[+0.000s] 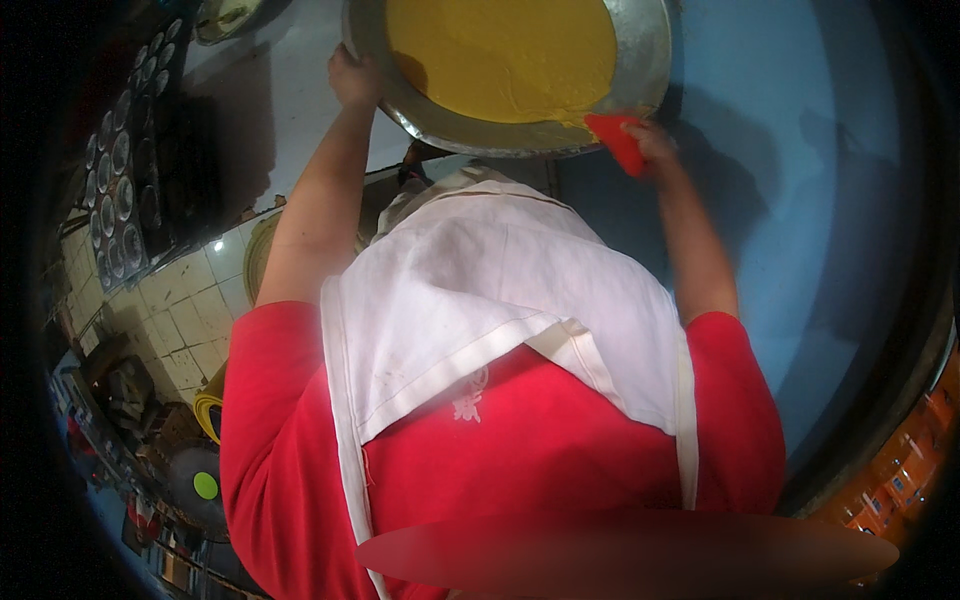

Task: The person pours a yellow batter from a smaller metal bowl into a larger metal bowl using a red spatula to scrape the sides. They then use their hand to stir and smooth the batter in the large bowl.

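Note:
A wide metal bowl (pixel 646 45) at the top of the view holds thick yellow batter (pixel 502 56). My left hand (pixel 354 77) grips the bowl's left rim, its thumb and fingers at the edge. In my right hand (pixel 651 142) is a red plastic scraper (pixel 616 139). The scraper's edge touches the bowl's near right wall, where streaks of batter cling. The bowl's upper part runs out of the frame.
On the left stand trays of round moulds (pixel 112 195) beside a pale work surface (pixel 304 45). Below lies a tiled floor (pixel 180 315). A blue wall (pixel 780 60) rises on the right. A white apron (pixel 495 262) covers my front.

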{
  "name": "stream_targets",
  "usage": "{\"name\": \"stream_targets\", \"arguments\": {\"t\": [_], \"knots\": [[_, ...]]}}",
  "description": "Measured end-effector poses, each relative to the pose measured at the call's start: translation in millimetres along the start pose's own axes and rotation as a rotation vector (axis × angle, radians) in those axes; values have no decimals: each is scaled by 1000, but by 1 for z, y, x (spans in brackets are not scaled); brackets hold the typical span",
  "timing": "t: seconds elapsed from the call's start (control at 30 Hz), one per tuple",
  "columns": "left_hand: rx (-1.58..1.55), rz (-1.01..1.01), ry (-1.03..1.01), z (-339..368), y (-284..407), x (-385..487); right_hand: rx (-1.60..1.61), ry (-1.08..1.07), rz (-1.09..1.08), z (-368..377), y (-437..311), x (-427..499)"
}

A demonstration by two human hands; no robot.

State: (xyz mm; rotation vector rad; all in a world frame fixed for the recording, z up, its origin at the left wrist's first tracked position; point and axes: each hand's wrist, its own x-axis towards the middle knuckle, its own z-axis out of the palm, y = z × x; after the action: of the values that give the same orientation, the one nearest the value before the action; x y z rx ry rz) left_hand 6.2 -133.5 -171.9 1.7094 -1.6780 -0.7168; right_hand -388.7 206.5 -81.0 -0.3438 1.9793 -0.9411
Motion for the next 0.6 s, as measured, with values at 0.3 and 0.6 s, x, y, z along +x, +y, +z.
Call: {"name": "stream_targets", "arguments": {"t": [0.3,0.6], "knots": [[-44,37,36,2,-1,-1,21,49,1,-79,10,6],[-67,40,-9,7,-13,7,-1078,229,-334,-77,-96,82]]}}
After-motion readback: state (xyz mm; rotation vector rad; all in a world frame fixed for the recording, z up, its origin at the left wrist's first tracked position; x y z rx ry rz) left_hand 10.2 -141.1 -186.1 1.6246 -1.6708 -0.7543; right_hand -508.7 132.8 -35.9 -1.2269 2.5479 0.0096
